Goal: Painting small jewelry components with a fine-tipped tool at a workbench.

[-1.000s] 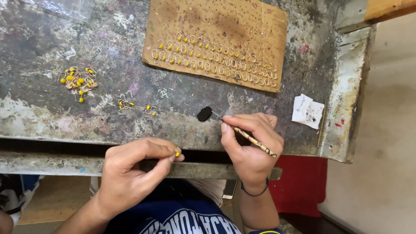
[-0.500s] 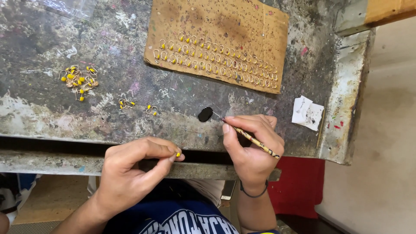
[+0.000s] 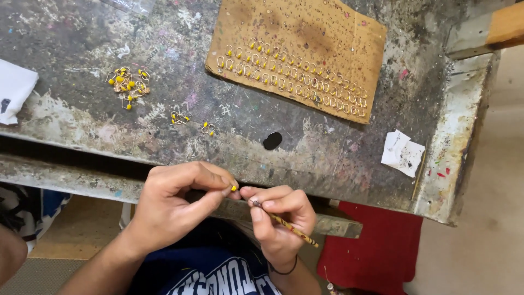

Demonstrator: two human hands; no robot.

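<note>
- At the far left edge a white cloth [image 3: 13, 87] lay on the worn, paint-flecked bench [image 3: 327, 147].
- Right of the cloth we saw a pile [image 3: 126, 83] of small wire hooks with yellow beads, and nearer the bench edge two smaller clusters [image 3: 180, 117], well apart from the pile.
- Our left hand [image 3: 174, 205] was held below the bench edge; its thumb and forefinger were pressed together, pinching one yellow bead [image 3: 234, 187] at the tips, with the other fingers curled behind.
- We judged the bead very light, hard and smooth, and so apt to slip or flick away; a fingertip pinch across its sides seemed the right hold. Whether wire was attached to it we could not tell.
- Just beside the bead, our right hand [image 3: 281, 218] gripped a thin striped stick [image 3: 292, 229] as one grips a pen, thumb and forefinger closed near its dark tip [image 3: 255, 203]; the tip stood close to the bead, though we could not tell if they touched.
- We judged the stick light and stiff, best held near the tip for fine control.
- A black spot [image 3: 272, 140] marked the bench above the hands.
- Farther back a brown card [image 3: 305, 33] carried rows of finished hooks [image 3: 289, 76] with yellow beads.
- At the right lay crumpled white paper [image 3: 403, 153]; below the bench edge a red cloth [image 3: 376, 251] showed.
</note>
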